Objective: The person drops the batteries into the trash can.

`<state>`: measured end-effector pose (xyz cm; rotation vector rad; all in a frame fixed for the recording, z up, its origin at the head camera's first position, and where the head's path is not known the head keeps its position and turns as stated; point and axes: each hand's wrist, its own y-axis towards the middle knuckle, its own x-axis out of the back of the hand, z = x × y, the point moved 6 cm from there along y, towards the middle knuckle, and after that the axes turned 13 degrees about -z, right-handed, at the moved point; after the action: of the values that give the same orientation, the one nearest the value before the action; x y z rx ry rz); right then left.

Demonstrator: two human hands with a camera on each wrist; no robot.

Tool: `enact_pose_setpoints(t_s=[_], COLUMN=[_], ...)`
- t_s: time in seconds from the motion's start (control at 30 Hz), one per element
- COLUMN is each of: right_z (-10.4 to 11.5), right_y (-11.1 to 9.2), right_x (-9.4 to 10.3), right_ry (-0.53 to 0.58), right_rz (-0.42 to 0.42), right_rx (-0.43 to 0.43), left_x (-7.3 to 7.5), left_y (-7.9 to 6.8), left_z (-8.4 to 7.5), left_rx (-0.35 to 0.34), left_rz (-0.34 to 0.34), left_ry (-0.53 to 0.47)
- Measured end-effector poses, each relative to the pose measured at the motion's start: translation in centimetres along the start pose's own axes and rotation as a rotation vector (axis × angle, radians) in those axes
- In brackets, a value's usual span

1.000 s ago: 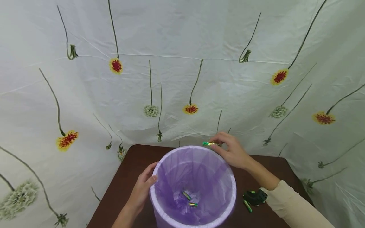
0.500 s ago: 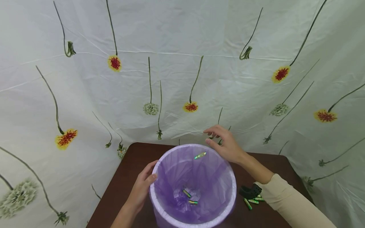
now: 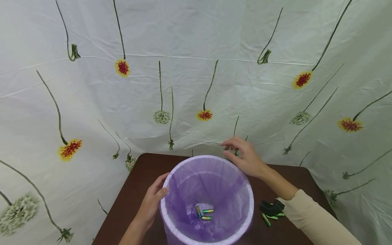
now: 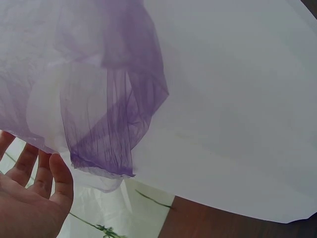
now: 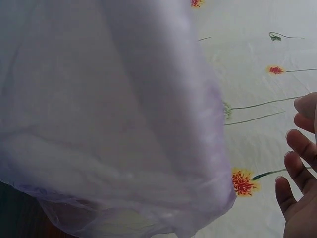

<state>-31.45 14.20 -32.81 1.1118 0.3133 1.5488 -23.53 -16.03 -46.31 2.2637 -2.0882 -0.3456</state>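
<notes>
A white trash can (image 3: 169, 227) lined with a thin purple bag (image 3: 211, 173) stands at the front of the table. Three green-and-gold batteries (image 3: 208, 211) lie at its bottom. My left hand (image 3: 153, 194) holds the can's left rim, thumb over the edge and fingers along the outside; the left wrist view shows these fingers (image 4: 42, 171) beside the bag's overhang. Above the far right rim hovers my right hand (image 3: 245, 158), its fingers loosely bent and nothing between them. The right wrist view shows its fingers (image 5: 299, 163) apart from the can.
Several more batteries (image 3: 265, 219) lie on the brown table (image 3: 147, 170) right of the can, partly hidden by a black strap piece (image 3: 272, 207) at the right wrist. A white flower-printed cloth (image 3: 190, 88) hangs behind and around the table.
My right hand has let go of a battery, which fell past the far rim into the can and now lies beside the two others. The left hand stays on the rim.
</notes>
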Motion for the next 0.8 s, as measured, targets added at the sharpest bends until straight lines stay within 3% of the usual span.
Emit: enact_pose_setpoints(t_s=[0.3,0.8], right_z=[-0.2,-1.6], right_y=[-0.7,-3.1], right_x=[0.6,2.9], right_ry=[-0.008,-0.072], right_rz=[0.001,-0.008], right_rx=[0.004,-0.099], left_x=[0.0,0.0], left_y=[0.0,0.0], left_z=[0.1,0.0], left_rx=[-0.005,-0.013], left_rz=[0.002,-0.012], left_ry=[-0.008,-0.009])
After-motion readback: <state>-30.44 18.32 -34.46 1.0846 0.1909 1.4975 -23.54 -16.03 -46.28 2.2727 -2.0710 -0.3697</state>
